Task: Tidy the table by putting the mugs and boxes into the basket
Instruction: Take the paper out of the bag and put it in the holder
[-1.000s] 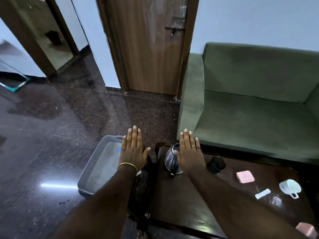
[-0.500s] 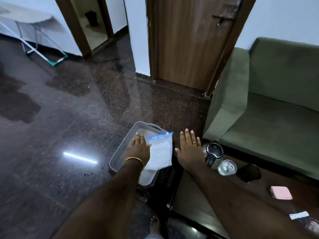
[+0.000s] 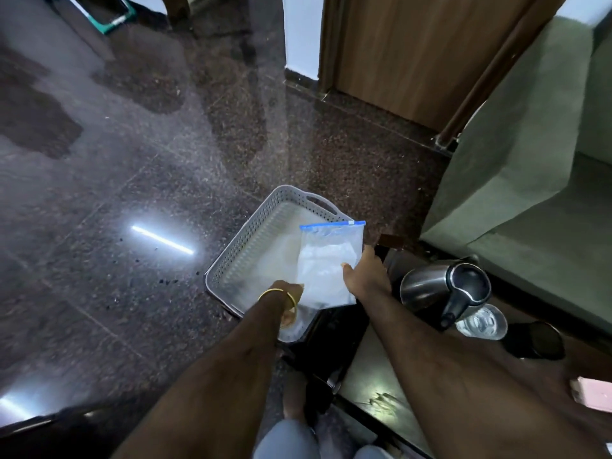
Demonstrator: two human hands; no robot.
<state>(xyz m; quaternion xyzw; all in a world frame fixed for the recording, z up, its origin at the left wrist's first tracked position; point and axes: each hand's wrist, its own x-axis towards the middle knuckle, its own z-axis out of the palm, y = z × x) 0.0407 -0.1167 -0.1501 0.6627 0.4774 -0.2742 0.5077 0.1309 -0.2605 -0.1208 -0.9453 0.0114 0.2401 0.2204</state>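
Hands meet over a grey perforated basket (image 3: 265, 226) that sits on the dark speckled floor (image 3: 132, 160), just beside the near left corner of a dark wooden table (image 3: 374, 385). The right hand (image 3: 364, 276) holds a clear zip bag (image 3: 326, 263) with a blue seal strip along its top; the thumb lies against the bag's right side and the other fingers are behind the plastic, so the grip reads as a pinch on that edge. The bag hangs upright above the right part of the basket, with something pale inside it. The left hand (image 3: 291, 303), with a gold bangle (image 3: 276, 293) at the wrist, reaches down at the bag's lower left corner; most of it is hidden behind the bag and the wrist, and I cannot tell whether its fingers are curled on anything or lie loose. Inside the basket a pale, cloudy lining shows, too blurred to name. On the table, just right of the right forearm, stands a steel kettle (image 3: 440, 286) with a black lid and handle. Near it lie a clear round lid or glass (image 3: 483, 324) and, further right, a dark round cup (image 3: 536, 341). A pink box (image 3: 592, 394) sits at the right edge of the view, well apart from the basket and partly cut off. Beyond the table is a green sofa (image 3: 530, 160), and a wooden door (image 3: 414, 51) stands behind it. The person's knees in light trousers show at the bottom edge.
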